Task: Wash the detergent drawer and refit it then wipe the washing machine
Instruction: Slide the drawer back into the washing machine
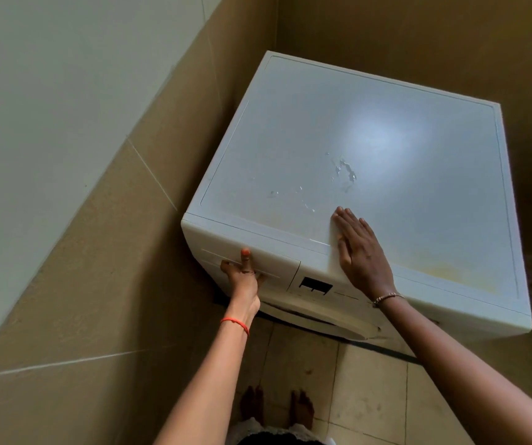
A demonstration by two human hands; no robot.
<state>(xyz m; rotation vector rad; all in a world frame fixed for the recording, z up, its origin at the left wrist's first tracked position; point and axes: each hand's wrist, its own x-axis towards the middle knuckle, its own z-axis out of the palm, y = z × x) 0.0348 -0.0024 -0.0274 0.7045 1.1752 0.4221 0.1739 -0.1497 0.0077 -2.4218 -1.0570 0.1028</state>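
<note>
The front-loading washing machine (354,139) stands in a corner of the tiled wall (97,252). Its detergent drawer (277,268) sits at the upper left of the front, flush in its slot, left of the dark display (315,285). The right hand (359,248) lies flat on the lid's front edge, fingers straight and together, bracing the cabinet. The left hand (242,277) grips the drawer's handle recess, fingers hooked in and thumb (245,256) pressed upright on its face. This looks like either drawing the drawer out or seating it; which one is unclear. Pulling it out calls for a straight, level tug while the right hand holds the cabinet. Water droplets (345,171) and a yellowish stain (444,271) remain to be wiped off the lid.
</note>
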